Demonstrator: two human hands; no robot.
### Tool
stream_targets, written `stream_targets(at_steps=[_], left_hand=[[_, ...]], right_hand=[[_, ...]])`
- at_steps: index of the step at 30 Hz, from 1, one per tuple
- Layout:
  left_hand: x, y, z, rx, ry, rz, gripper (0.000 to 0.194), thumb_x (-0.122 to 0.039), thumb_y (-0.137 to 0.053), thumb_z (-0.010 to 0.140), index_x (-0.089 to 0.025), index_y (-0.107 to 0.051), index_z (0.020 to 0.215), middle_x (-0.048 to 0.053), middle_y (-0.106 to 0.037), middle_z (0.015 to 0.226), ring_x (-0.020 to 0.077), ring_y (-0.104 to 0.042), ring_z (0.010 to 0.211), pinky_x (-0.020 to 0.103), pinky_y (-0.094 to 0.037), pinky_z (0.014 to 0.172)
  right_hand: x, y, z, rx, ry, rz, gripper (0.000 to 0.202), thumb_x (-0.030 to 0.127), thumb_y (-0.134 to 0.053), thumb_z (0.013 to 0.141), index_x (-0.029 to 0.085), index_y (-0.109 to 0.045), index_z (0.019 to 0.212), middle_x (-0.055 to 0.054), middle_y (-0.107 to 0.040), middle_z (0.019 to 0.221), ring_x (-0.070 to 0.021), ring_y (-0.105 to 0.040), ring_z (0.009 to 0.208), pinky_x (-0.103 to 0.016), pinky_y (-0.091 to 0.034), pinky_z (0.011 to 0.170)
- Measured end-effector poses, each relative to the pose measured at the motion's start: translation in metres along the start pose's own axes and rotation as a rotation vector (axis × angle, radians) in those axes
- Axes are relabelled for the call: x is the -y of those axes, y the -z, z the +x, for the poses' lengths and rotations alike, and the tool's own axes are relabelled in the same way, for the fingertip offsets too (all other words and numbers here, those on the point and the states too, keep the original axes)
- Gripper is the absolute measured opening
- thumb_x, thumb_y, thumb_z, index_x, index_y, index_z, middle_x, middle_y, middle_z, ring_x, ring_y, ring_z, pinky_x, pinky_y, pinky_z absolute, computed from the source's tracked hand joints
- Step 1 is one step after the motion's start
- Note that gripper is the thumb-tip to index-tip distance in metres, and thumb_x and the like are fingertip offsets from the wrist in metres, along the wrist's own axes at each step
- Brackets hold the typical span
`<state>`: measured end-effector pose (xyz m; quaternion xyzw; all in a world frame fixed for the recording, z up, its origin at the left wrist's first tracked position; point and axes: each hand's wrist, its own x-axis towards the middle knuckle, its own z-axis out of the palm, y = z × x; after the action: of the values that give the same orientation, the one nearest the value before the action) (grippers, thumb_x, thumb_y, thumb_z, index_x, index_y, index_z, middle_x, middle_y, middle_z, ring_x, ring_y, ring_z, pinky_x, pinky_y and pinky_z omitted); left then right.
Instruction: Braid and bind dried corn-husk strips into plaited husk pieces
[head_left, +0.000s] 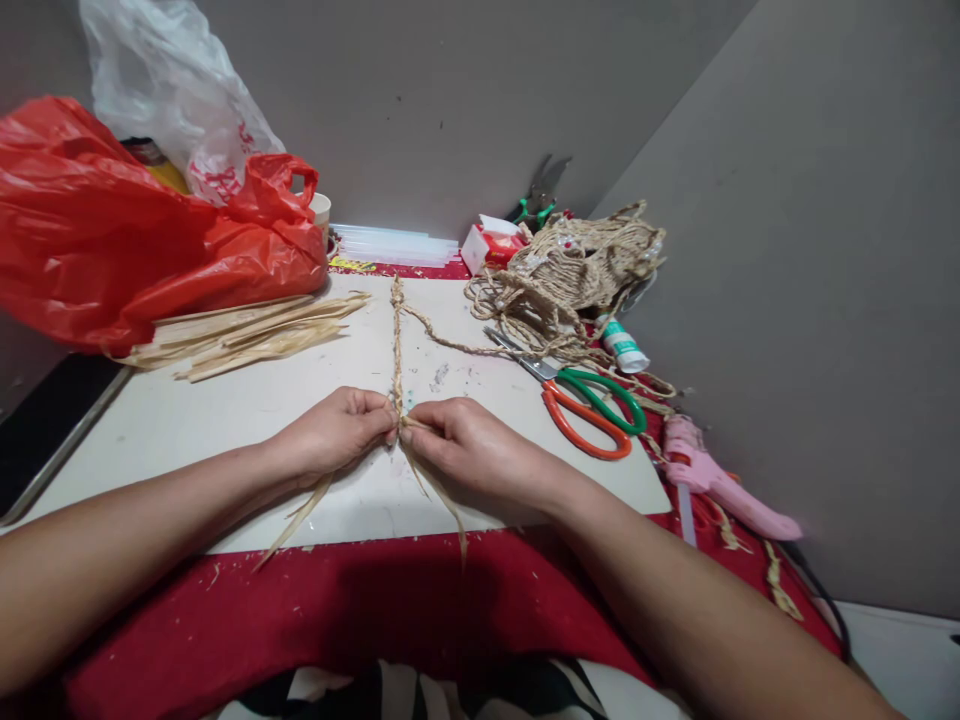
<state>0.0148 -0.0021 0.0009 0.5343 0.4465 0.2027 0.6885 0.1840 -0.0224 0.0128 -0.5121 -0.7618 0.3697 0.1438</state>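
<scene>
A thin braid [398, 345] of straw-coloured fibre runs up the middle of the white board [330, 520]. At its lower end my left hand [349, 430] is closed in a pinch on the fibre. Close beside it, nearly touching, my right hand [457, 440] pinches strands of the same fibre. Loose strand ends [304, 515] hang below both hands. A cord joins the braid's top to a heap of braided cord [577, 270] at the right. Flat dry strips [262, 335] lie at the board's upper left.
Scissors [589, 410] with orange and green handles lie right of my right hand, near a glue stick [624, 347] and a pink glue gun [720, 485]. Red bag [150, 240] and black phone [52, 430] are left. Clear sticks [394, 245], a small box [491, 245] and pruners [538, 200] stand behind.
</scene>
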Motion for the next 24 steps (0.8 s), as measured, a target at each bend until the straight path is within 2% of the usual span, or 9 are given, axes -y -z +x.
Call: stream_targets(at_steps=[4, 6, 11, 14, 17, 19, 21, 24], left_hand=[[0.004, 0.002, 0.002, -0.021, -0.045, 0.073, 0.022, -0.025, -0.049, 0.077, -0.015, -0.051, 0.059, -0.008, -0.032, 0.04, 0.0035, -0.022, 0.039, 0.019, -0.017, 0.04], [0.006, 0.002, 0.002, -0.022, -0.075, 0.095, 0.021, -0.025, -0.049, 0.077, -0.014, -0.052, 0.059, -0.007, -0.036, 0.043, 0.0039, -0.025, 0.041, 0.019, -0.02, 0.041], [0.005, 0.002, 0.001, -0.015, -0.106, 0.077, 0.021, -0.022, -0.049, 0.074, -0.014, -0.053, 0.056, -0.004, -0.043, 0.048, 0.0052, -0.032, 0.046, 0.019, -0.024, 0.045], [0.004, 0.001, -0.002, -0.037, -0.11, 0.068, 0.023, -0.023, -0.051, 0.073, -0.014, -0.05, 0.052, -0.005, -0.039, 0.048, 0.005, -0.03, 0.046, 0.02, -0.024, 0.046], [0.005, 0.0, -0.003, -0.038, -0.111, 0.031, 0.028, -0.024, -0.052, 0.073, -0.014, -0.044, 0.048, -0.006, -0.033, 0.046, 0.0045, -0.026, 0.045, 0.021, -0.022, 0.046], [0.006, -0.002, -0.004, -0.03, -0.098, -0.02, 0.025, -0.024, -0.054, 0.073, -0.014, -0.048, 0.051, -0.005, -0.038, 0.046, 0.0047, -0.03, 0.045, 0.021, -0.024, 0.046], [0.007, -0.003, -0.004, -0.012, -0.081, -0.084, 0.018, -0.024, -0.056, 0.072, -0.012, -0.056, 0.058, -0.002, -0.05, 0.053, 0.0062, -0.04, 0.049, 0.021, -0.03, 0.05], [0.007, -0.002, -0.004, 0.006, -0.065, -0.144, 0.016, -0.025, -0.059, 0.072, -0.011, -0.061, 0.066, 0.002, -0.059, 0.06, 0.0079, -0.047, 0.052, 0.022, -0.035, 0.051]], right_hand=[[0.006, 0.008, -0.005, -0.022, -0.005, -0.145, 0.025, 0.021, -0.045, 0.085, 0.016, -0.049, 0.061, 0.0, -0.049, 0.058, -0.0101, -0.04, 0.056, -0.024, -0.027, 0.055], [0.009, 0.006, -0.006, -0.023, -0.004, -0.113, 0.025, 0.02, -0.044, 0.085, 0.015, -0.05, 0.062, 0.0, -0.051, 0.059, -0.0103, -0.041, 0.057, -0.023, -0.028, 0.056], [0.012, -0.012, -0.008, -0.048, -0.001, 0.08, 0.025, 0.021, -0.039, 0.086, 0.015, -0.054, 0.067, -0.001, -0.055, 0.063, -0.0111, -0.046, 0.059, -0.023, -0.031, 0.057], [0.012, -0.024, -0.009, -0.099, -0.038, -0.015, 0.028, 0.023, -0.039, 0.087, 0.016, -0.051, 0.062, -0.001, -0.053, 0.058, -0.0109, -0.043, 0.055, -0.024, -0.029, 0.055], [0.014, -0.032, -0.012, -0.095, -0.045, -0.148, 0.029, 0.025, -0.037, 0.088, 0.016, -0.052, 0.066, -0.003, -0.054, 0.06, -0.0113, -0.043, 0.053, -0.026, -0.026, 0.054], [0.017, -0.035, -0.014, -0.1, -0.03, -0.24, 0.027, 0.026, -0.036, 0.089, 0.015, -0.056, 0.073, -0.005, -0.057, 0.062, -0.0121, -0.043, 0.053, -0.027, -0.025, 0.055], [0.02, -0.036, -0.018, -0.074, 0.001, -0.313, 0.027, 0.025, -0.036, 0.089, 0.015, -0.058, 0.076, -0.005, -0.056, 0.062, -0.0119, -0.041, 0.051, -0.028, -0.024, 0.055], [0.024, -0.033, -0.024, 0.049, 0.104, -0.271, 0.03, 0.028, -0.041, 0.089, 0.015, -0.056, 0.065, -0.002, -0.051, 0.056, -0.0097, -0.035, 0.048, -0.027, -0.022, 0.053]])
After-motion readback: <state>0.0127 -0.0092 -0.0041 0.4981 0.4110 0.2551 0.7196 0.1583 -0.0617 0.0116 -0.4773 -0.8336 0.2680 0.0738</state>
